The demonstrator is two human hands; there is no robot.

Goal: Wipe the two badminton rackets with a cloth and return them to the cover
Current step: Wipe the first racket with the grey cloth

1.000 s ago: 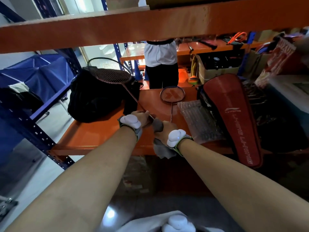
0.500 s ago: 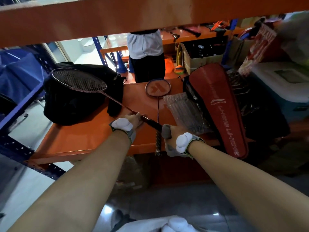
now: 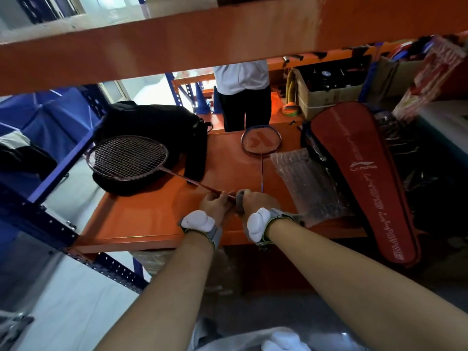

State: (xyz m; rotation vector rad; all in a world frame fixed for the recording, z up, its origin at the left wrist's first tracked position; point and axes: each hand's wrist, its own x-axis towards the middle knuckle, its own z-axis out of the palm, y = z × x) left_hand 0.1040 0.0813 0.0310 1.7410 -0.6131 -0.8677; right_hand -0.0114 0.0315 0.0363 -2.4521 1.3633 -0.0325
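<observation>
At centre frame, left hand (image 3: 214, 202) grips the first racket (image 3: 131, 159) shaft; right hand (image 3: 255, 201) pinches grey cloth (image 3: 240, 200) around it. Wiping under way; next, stroke toward 10 o'clock. Second racket (image 3: 261, 143) and red cover (image 3: 364, 181) lie toward 1 o'clock.

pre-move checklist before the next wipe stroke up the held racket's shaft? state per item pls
1. Left hand pinches the shaft of the dark-framed racket: ok.
2. Right hand has the grey cloth wrapped on the shaft near the handle: ok.
3. Racket head has room to move over the black bag: cannot tell whether it touches.
4. Second racket with orange logo strings lies flat on the orange shelf, out of the stroke's way: ok.
5. Red racket cover open for return: cannot tell.
</observation>
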